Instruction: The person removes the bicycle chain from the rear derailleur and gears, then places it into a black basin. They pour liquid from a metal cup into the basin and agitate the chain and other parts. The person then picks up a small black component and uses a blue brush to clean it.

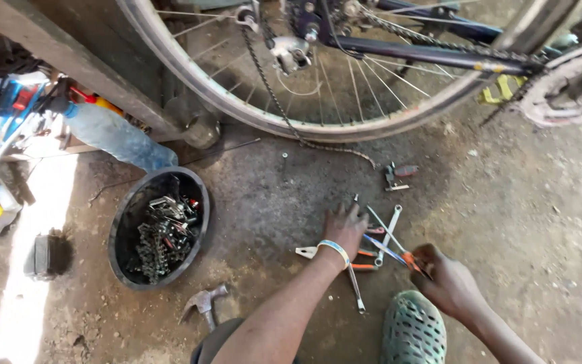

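Picking tools off the floor under a bike wheel

The left hand [345, 228] lies flat on the dirt floor [506, 222], fingers spread over a little pile of tools [378, 243], and its grip holds nothing. The right hand [447, 280] has its grip closed on the orange handle of a thin screwdriver [389, 251], whose tip points into the same pile, beside a silver spanner [391, 229]. The bike wheel [318, 74] stands just above, and its chain [291, 121] hangs loose, its end lying on the floor, so the bike work looks only part done, I think. A black bucket [121, 229] full of old chain bits sits to the left, a hammer [203, 302] lies near it, and a green shoe [412, 330] is at the bottom. One tool is in hand; the rest lie on the floor.
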